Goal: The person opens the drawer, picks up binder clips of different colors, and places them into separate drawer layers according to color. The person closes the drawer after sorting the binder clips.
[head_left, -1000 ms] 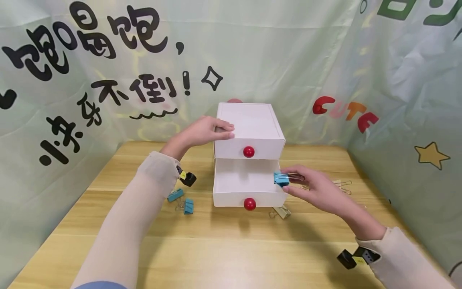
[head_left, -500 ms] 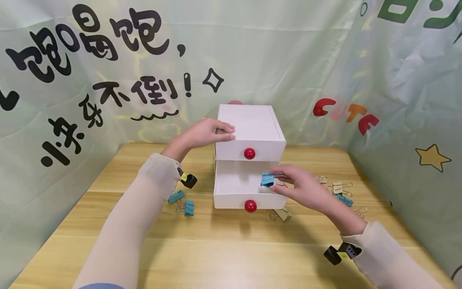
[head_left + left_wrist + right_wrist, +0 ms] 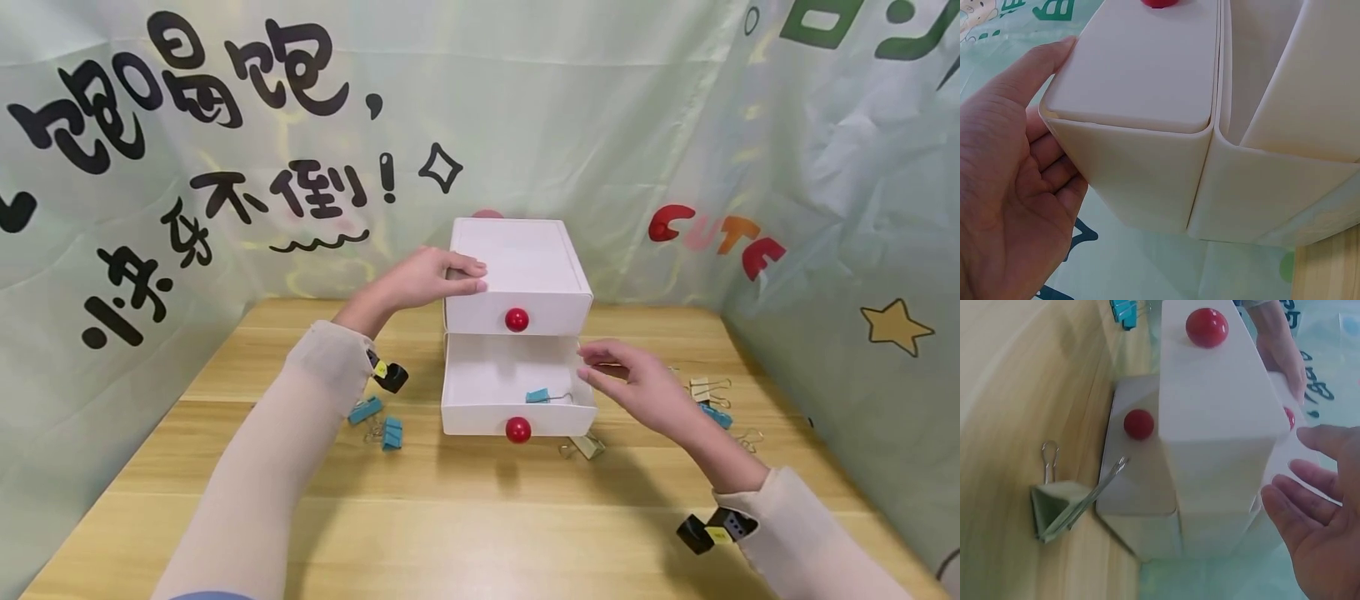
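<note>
A white desktop drawer unit [image 3: 517,250] with red knobs stands on the wooden table, its middle drawer [image 3: 480,417] pulled out. Inside that drawer, near the front right, lies a blue binder clip [image 3: 537,397]. My left hand [image 3: 429,279] rests on the unit's top left edge; in the left wrist view its thumb [image 3: 1038,69] lies along the front corner. Just right of the drawer's side wall hovers my right hand [image 3: 637,383], fingers parted and holding nothing. The right wrist view shows the same hand [image 3: 1319,494] beside the drawer.
Two blue binder clips [image 3: 392,433] lie left of the unit. A cream binder clip [image 3: 587,446] sits by its front right, more cream clips [image 3: 701,389] and a blue one [image 3: 716,415] farther right. A printed cloth [image 3: 555,125] hangs behind the table.
My right hand moved left over the drawer with the blue binder clip, let it go there, and drew back to the right. The left hand stayed on the unit.
</note>
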Available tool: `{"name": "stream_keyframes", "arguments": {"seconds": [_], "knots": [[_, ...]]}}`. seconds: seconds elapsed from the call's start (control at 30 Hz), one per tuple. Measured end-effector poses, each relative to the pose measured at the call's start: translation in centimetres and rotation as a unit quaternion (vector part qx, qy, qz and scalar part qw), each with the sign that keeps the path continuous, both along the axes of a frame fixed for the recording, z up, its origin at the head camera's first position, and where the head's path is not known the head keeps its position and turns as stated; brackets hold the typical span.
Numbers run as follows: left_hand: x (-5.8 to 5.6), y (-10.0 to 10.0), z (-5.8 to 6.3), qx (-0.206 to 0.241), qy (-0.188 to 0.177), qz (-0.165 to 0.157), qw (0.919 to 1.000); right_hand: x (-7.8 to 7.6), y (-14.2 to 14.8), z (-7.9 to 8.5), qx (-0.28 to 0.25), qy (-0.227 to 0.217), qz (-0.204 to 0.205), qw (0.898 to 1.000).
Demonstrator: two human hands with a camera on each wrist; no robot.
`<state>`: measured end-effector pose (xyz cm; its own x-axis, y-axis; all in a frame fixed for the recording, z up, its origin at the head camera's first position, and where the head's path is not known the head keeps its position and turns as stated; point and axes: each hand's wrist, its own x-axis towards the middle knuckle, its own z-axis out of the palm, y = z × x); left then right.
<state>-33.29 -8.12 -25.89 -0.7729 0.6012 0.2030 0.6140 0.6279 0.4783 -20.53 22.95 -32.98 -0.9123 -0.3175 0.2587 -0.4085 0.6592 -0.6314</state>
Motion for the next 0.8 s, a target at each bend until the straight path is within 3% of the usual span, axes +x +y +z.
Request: {"name": "stream_keyframes", "arguments": {"seconds": [0.1,0.57,0.8], "knots": [[0.0,-0.1,-0.1,0.0,0.0,0.0,1.0,0.0,0.9,-0.4,0.004,0.004,-0.023,1.0],[-0.1,-0.1,0.1,0.008,0.007,-0.005,0.9999,0.0,5.9,-3.6,0.052,0.009,-0.055,0.997],[-0.1,-0.1,0.0,0.004,0.011,-0.001,0.9999,0.5,8.6,-5.0,0.112,0.018,-0.072,0.991]]}}
